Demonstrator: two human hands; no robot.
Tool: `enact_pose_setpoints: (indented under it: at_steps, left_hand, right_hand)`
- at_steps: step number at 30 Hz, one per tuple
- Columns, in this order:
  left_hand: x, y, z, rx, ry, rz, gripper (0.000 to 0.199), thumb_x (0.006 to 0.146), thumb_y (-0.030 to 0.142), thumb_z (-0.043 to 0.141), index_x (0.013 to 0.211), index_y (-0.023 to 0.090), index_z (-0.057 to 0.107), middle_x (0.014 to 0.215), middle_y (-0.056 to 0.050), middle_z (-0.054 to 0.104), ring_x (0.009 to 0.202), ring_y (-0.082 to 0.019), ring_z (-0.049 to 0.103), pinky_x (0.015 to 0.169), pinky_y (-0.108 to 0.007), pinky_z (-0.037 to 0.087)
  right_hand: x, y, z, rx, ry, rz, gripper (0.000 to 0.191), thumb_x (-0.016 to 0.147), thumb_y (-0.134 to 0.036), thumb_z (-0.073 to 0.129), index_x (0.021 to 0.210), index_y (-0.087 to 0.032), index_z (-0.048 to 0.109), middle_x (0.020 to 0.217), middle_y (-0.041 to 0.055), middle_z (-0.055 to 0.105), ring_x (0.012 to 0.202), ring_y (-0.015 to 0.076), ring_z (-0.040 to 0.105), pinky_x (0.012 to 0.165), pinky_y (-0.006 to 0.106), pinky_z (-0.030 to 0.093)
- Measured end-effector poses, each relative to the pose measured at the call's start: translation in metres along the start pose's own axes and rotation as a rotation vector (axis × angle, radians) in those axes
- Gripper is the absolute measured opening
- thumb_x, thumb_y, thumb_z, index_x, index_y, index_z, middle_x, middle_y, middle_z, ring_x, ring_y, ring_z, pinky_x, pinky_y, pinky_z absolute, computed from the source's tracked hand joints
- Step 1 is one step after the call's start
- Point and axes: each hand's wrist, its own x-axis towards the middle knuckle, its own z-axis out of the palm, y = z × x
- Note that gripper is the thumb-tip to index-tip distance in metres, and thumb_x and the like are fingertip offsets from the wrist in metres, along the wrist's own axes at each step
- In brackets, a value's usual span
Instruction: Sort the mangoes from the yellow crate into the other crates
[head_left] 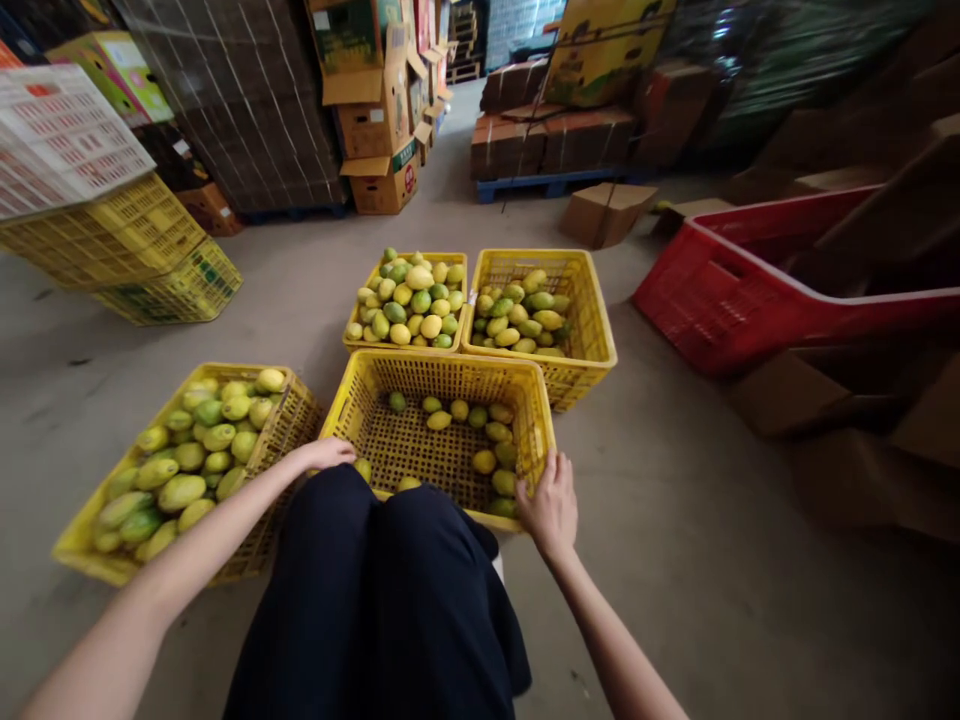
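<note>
A yellow crate [442,368] stands in front of my knees, with several green-yellow fruits [484,461] scattered mostly along its right side. My left hand [328,454] is closed on the near left corner of this crate. On its right wall my right hand [551,502] has its fingers curled over the rim. Behind it, a full crate of fruits [405,347] and a partly filled yellow crate [596,300] stand side by side. Another crate [289,425], heaped with larger green-yellow fruits [184,490], is at the left beside my left forearm.
Stacked crates [112,230] stand at the upper left. A red bin [712,290] and cardboard boxes [855,470] occupy the right. Farther back are open cartons [379,130] and a blue pallet [555,183] with wrapped boxes.
</note>
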Motion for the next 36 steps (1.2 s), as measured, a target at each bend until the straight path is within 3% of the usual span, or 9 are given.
enact_pose_setpoints:
  at_steps: [4, 8, 11, 15, 19, 22, 27, 31, 36]
  left_hand:
    - [-0.013, -0.027, 0.039, -0.066, -0.029, 0.002, 0.032, 0.091, 0.036, 0.042, 0.102, 0.021, 0.068, 0.108, -0.003, 0.071, 0.100, -0.018, 0.064, 0.086, -0.024, 0.047]
    - [-0.012, -0.030, 0.060, -0.056, 0.066, 0.020, 0.038, 0.094, 0.036, 0.033, 0.115, 0.023, 0.063, 0.120, -0.003, 0.065, 0.111, -0.019, 0.060, 0.095, -0.029, 0.044]
    - [-0.010, -0.030, 0.070, -0.015, 0.143, -0.013, 0.037, 0.094, 0.030, 0.033, 0.117, 0.023, 0.060, 0.118, -0.003, 0.066, 0.106, -0.018, 0.063, 0.093, -0.029, 0.047]
    - [-0.010, -0.031, 0.074, 0.019, 0.201, -0.027, 0.036, 0.093, 0.029, 0.036, 0.123, 0.022, 0.055, 0.109, -0.005, 0.069, 0.096, -0.017, 0.066, 0.086, -0.028, 0.050]
    - [-0.009, -0.029, 0.073, 0.020, 0.193, -0.029, 0.035, 0.091, 0.027, 0.037, 0.120, 0.020, 0.057, 0.103, -0.006, 0.070, 0.091, -0.018, 0.067, 0.083, -0.028, 0.051]
    - [-0.009, -0.028, 0.072, 0.011, 0.189, -0.031, 0.035, 0.090, 0.026, 0.039, 0.118, 0.020, 0.058, 0.104, -0.007, 0.070, 0.093, -0.018, 0.066, 0.085, -0.030, 0.051]
    - [-0.009, -0.026, 0.071, 0.027, 0.164, -0.051, 0.033, 0.089, 0.026, 0.039, 0.115, 0.020, 0.060, 0.098, -0.007, 0.071, 0.089, -0.018, 0.066, 0.081, -0.029, 0.051]
    - [-0.009, -0.025, 0.071, 0.072, 0.161, -0.070, 0.033, 0.089, 0.026, 0.038, 0.114, 0.019, 0.060, 0.092, -0.007, 0.071, 0.082, -0.018, 0.066, 0.074, -0.028, 0.050]
    - [-0.009, -0.028, 0.070, 0.112, 0.137, -0.090, 0.034, 0.090, 0.027, 0.037, 0.116, 0.022, 0.059, 0.085, -0.005, 0.071, 0.077, -0.017, 0.066, 0.070, -0.025, 0.048]
  right_hand:
    - [0.004, -0.010, 0.006, -0.046, -0.007, -0.275, 0.057, 0.083, -0.018, 0.044, 0.138, -0.007, 0.034, 0.138, 0.0236, 0.043, 0.134, 0.0354, 0.034, 0.106, 0.054, 0.031]
    - [0.025, -0.040, 0.031, -0.045, -0.200, -0.405, 0.049, 0.081, -0.021, 0.049, 0.129, -0.008, 0.048, 0.135, 0.0212, 0.048, 0.132, 0.0339, 0.035, 0.107, 0.050, 0.031]
    - [0.049, -0.065, 0.066, -0.088, -0.400, -0.459, 0.048, 0.080, -0.019, 0.049, 0.127, -0.008, 0.052, 0.136, 0.0205, 0.048, 0.130, 0.0331, 0.037, 0.107, 0.048, 0.031]
    - [0.073, -0.088, 0.128, -0.156, -0.632, -0.518, 0.053, 0.077, -0.015, 0.050, 0.129, -0.008, 0.050, 0.140, 0.0207, 0.045, 0.130, 0.0339, 0.036, 0.104, 0.049, 0.034]
    - [0.084, -0.102, 0.184, -0.144, -0.713, -0.545, 0.054, 0.077, -0.007, 0.046, 0.130, -0.010, 0.048, 0.138, 0.0209, 0.045, 0.120, 0.0337, 0.043, 0.093, 0.047, 0.042]
    - [0.088, -0.110, 0.206, -0.155, -0.701, -0.515, 0.048, 0.084, -0.005, 0.035, 0.130, -0.008, 0.046, 0.130, 0.0241, 0.049, 0.111, 0.0331, 0.047, 0.085, 0.046, 0.043]
    - [0.093, -0.119, 0.213, -0.175, -0.690, -0.495, 0.042, 0.088, -0.005, 0.029, 0.123, -0.011, 0.051, 0.126, 0.0228, 0.050, 0.115, 0.0333, 0.044, 0.089, 0.046, 0.039]
    - [0.088, -0.114, 0.208, -0.189, -0.747, -0.460, 0.034, 0.085, -0.014, 0.047, 0.118, -0.008, 0.055, 0.113, 0.0233, 0.057, 0.098, 0.0294, 0.056, 0.080, 0.040, 0.043]
    - [0.072, -0.094, 0.166, -0.146, -0.881, -0.481, 0.033, 0.069, -0.031, 0.072, 0.096, -0.013, 0.064, 0.095, 0.0119, 0.063, 0.071, 0.0176, 0.060, 0.061, 0.028, 0.042]
